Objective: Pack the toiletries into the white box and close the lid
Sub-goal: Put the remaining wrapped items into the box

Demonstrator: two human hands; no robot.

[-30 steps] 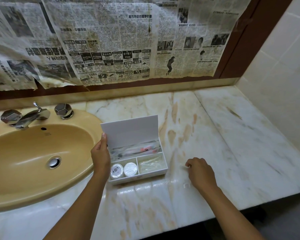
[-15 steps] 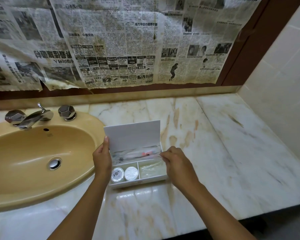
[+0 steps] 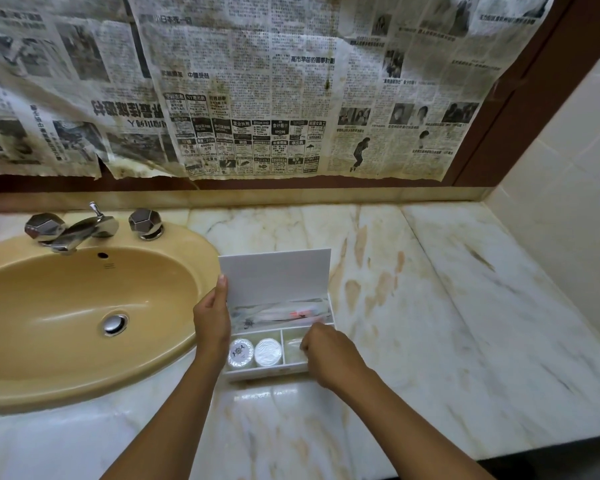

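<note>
The white box [image 3: 267,374] stands on the marble counter beside the basin, its lid [image 3: 274,275] raised upright. My left hand [image 3: 211,320] grips the box's left side, thumb pressed against the lid's edge. Two round foil-wrapped soaps [image 3: 241,353] fill the front left compartment. A long clear-wrapped item with a red mark [image 3: 281,313] lies in the rear compartment. My right hand [image 3: 329,355] is over the front right compartment, fingers curled down and pinching a small clear packet [image 3: 291,348]; the hand hides most of that compartment.
A tan basin [image 3: 66,306] with a chrome faucet [image 3: 80,230] sits directly left of the box. Marble counter [image 3: 430,323] stretches right to a tiled wall [image 3: 568,202]. Newspaper [image 3: 257,98] covers the wall behind. The counter's front edge runs close below my arms.
My right hand left the counter to the right of the box, passed over the rear compartment and now sits at the front right one. My left hand kept its hold.
</note>
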